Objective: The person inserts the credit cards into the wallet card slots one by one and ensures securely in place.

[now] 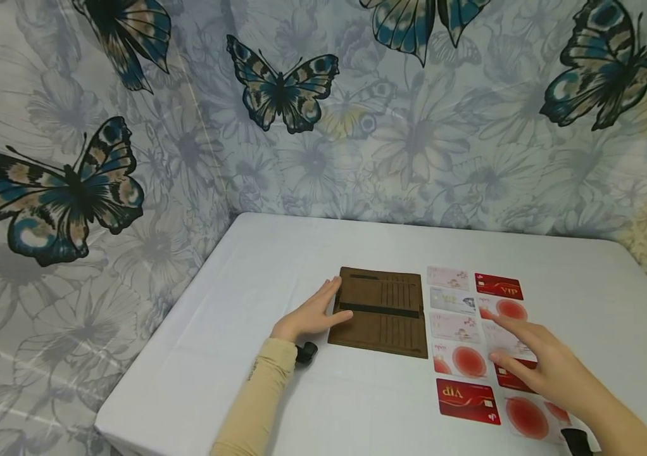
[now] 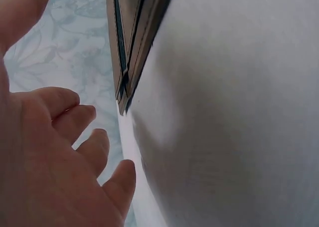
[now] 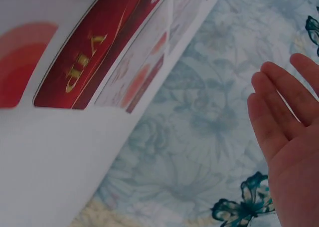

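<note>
A brown wallet point(image 1: 386, 332) lies opened flat on the table, with card slots on both halves and a dark band along its fold. My left hand point(image 1: 309, 315) is at the wallet's left edge, fingers extended and thumb overlapping it in the head view. The left wrist view shows that hand point(image 2: 65, 142) with relaxed fingers, holding nothing. To the wallet's right, cards lie in two columns, among them a red VIP card point(image 1: 468, 401) and a pale card with a red circle point(image 1: 468, 361). Over the right column hovers my right hand point(image 1: 551, 358), fingers extended, partly hiding several cards.
A white cloth covers the table point(image 1: 209, 354). Behind it and at the left hangs a floral backdrop point(image 1: 414, 139) printed with large butterflies. Another red VIP card point(image 1: 499, 286) tops the right column. Dark wrist devices point(image 1: 306, 353) sit on both wrists.
</note>
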### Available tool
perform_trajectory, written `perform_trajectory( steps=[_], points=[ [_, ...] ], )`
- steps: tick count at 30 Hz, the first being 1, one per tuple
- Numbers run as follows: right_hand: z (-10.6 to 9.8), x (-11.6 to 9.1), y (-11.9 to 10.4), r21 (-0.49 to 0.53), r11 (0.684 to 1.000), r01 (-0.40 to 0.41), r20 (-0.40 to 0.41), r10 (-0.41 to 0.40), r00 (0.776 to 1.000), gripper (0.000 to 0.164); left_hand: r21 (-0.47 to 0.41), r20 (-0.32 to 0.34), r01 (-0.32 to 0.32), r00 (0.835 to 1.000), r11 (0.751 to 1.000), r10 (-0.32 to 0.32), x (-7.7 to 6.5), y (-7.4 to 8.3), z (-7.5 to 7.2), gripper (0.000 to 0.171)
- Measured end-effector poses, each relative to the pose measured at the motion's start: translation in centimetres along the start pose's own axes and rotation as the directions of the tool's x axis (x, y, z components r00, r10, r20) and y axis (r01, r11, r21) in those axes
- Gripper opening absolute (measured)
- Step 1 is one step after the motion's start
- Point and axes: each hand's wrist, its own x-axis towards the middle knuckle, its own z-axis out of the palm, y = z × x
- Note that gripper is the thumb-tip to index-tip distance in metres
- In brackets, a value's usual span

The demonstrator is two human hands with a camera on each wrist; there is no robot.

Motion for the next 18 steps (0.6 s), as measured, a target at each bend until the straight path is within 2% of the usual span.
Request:
perform_trajectory(
  steps=[4, 8, 13, 18],
  points=[
    [0.5, -0.1, -0.6, 0.011, 1.0, 0.004, 0.012, -0.004, 1.0, 0.072, 0.01, 0.029, 0.004, 1.0, 1.0, -0.004, 0.1, 0.3, 0.0, 0.086],
    [1.0, -0.4, -1.1, 0.016, 0.999, -0.037, 0.072, 0.036, 0.997, 0.07, 0.025, 0.051, 0.002, 0.999, 1.0, -0.003, 0.3, 0.2, 0.1, 0.085],
    [2.0, -0.9, -1.4, 0.043, 0.998, -0.054, 0.13, 0.048, 0.99, 0.071, 0.073, 0.105, -0.001, 0.994, 0.997, -0.006, 0.3, -0.1, 0.5, 0.083],
    [2.8, -1.3, -1.5, 0.067, 0.987, -0.144, 0.217, 0.126, 0.968, 0.076, 0.114, 0.127, 0.004, 0.992, 0.993, -0.019, 0.4, -0.3, 0.6, 0.083]
  ],
)
